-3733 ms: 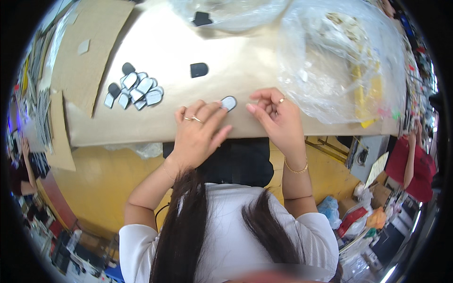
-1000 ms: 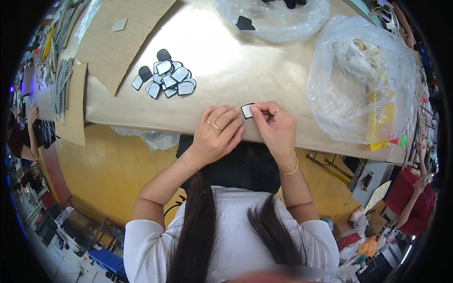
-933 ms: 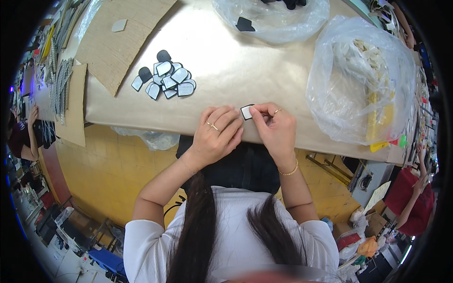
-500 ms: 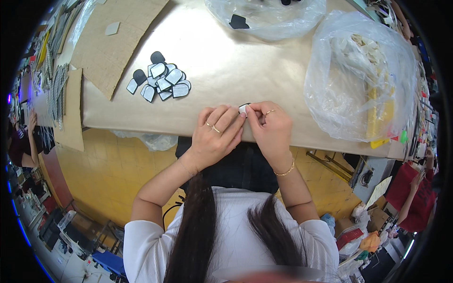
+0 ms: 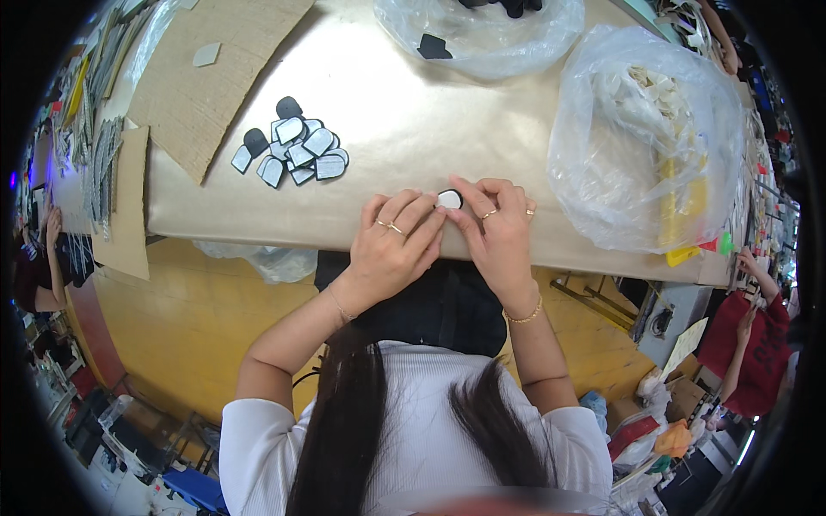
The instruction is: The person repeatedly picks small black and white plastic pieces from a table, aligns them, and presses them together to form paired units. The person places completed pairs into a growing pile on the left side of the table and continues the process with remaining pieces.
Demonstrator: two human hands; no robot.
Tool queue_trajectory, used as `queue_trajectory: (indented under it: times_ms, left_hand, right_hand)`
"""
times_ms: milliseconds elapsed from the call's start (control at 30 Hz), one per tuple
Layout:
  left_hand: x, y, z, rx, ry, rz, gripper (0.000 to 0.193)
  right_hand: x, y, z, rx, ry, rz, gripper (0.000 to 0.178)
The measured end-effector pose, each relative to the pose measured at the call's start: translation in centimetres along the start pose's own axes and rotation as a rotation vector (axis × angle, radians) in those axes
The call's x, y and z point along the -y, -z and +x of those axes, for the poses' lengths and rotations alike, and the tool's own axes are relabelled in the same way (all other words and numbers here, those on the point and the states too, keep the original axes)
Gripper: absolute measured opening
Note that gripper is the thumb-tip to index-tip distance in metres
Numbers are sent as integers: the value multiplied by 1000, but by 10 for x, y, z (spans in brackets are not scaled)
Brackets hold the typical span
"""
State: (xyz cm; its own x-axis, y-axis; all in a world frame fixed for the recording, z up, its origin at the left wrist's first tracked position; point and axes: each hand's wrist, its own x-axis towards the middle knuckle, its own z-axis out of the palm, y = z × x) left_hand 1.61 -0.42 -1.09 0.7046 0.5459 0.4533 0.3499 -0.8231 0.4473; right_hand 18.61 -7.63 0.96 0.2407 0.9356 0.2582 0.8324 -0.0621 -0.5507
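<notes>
Both hands of mine meet over the table near the centre of the frame: left hand [image 5: 391, 241] palm down, fingers bent and close together, their tips at the left end of a small white, round-ended piece with a black border [image 5: 450, 199]; I cannot tell whether they grip it or just press on it. With my right hand [image 5: 499, 232] I have thumb and forefinger parted, one below and one above the piece's rounded right end, not pinched together. The piece lies near the front edge of the table covered in shiny beige sheeting [image 5: 387, 129]. Left of centre, in the upper half of the frame, I see a loose heap of similar white-and-black pieces [image 5: 301, 153], with two dark faces showing at its upper and left sides. At upper left lies a large brown cardboard sheet [image 5: 224, 86] with a small pale piece [image 5: 206, 55] on it. A clear plastic bag [image 5: 594, 172] fills the upper right, and another translucent plastic bag [image 5: 516, 56] sits at the top, a black angular piece [image 5: 434, 47] near its left side
</notes>
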Motion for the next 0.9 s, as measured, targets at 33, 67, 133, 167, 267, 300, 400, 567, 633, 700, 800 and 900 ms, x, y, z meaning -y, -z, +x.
queue_trajectory:
  times_ms: [33,67,133,167,267,300,400,567,633,700,800,900]
  left_hand:
    - [0,0,0,-10,21,-19,39]
    - [-1,-1,0,-21,42,-37,40]
    - [-3,-2,1,-38,109,-51,43]
    - [-6,-4,2,-45,157,-48,44]
    - [-9,-4,5,-8,229,-51,48]
    - [-9,-3,7,12,248,-62,49]
    - [-8,3,12,44,273,-144,48]
    - [-13,17,19,14,416,-506,41]
    - [-19,21,20,43,582,-824,36]
    - [-24,24,19,68,797,-1222,31]
    - [-27,35,13,78,945,-1253,27]
    - [-21,43,9,41,876,-1331,30]
  right_hand:
    - [-1,0,0,2,14,-6,34]
    - [-1,0,0,9,28,-15,34]
    - [-4,0,1,-3,51,-9,31]
    - [-4,0,0,-21,59,6,29]
    - [-7,-1,-3,-62,86,64,24]
    - [-8,-1,-4,-75,96,87,21]
    - [-12,1,-6,-73,113,174,20]
    - [-9,4,-5,-202,128,341,27]
    - [-6,7,-3,-228,184,352,28]
    - [-2,9,-1,-223,246,354,27]
    - [6,14,2,-155,279,382,25]
    - [17,18,2,-92,234,478,23]
